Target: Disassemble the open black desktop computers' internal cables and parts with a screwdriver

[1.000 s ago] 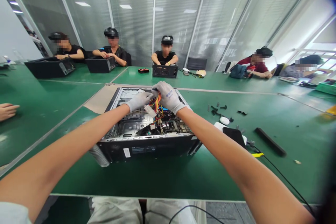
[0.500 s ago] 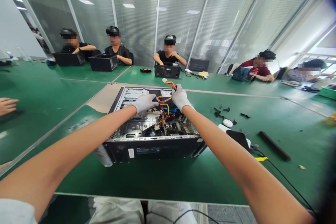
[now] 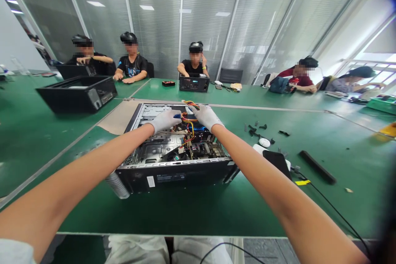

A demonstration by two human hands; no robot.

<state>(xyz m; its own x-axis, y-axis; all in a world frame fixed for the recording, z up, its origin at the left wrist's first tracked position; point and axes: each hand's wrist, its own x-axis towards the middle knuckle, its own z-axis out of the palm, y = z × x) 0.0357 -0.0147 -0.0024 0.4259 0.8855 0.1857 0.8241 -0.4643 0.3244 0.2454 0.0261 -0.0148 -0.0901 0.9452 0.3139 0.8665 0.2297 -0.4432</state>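
Note:
On the green table in front of me lies an opened computer case (image 3: pixel 185 178), its inside facing up, with metal brackets, circuit boards and wiring showing. Both my hands wear white gloves with blue at the fingertips. My left hand (image 3: pixel 164 121) is over the middle of the case, its fingertips closed on a bundle of red, orange and yellow power cables (image 3: pixel 189 120). Across from it, my right hand (image 3: pixel 206 117) grips the same bundle near its far end, which sticks out beyond the fingers. A small fan (image 3: pixel 176 157) sits low inside the case.
Small black parts (image 3: pixel 254 132), a round white object (image 3: pixel 264 142), a black phone-like slab (image 3: pixel 276 163) and a dark bar (image 3: pixel 317 167) lie to the right. Another black case (image 3: pixel 69 97) stands at the left. Several people sit across the table, some behind computer cases.
My right hand has lowered and moved left with the cable end, which now lies flatter. At the left, a black case has slid closer, and the person behind it has hands on the table.

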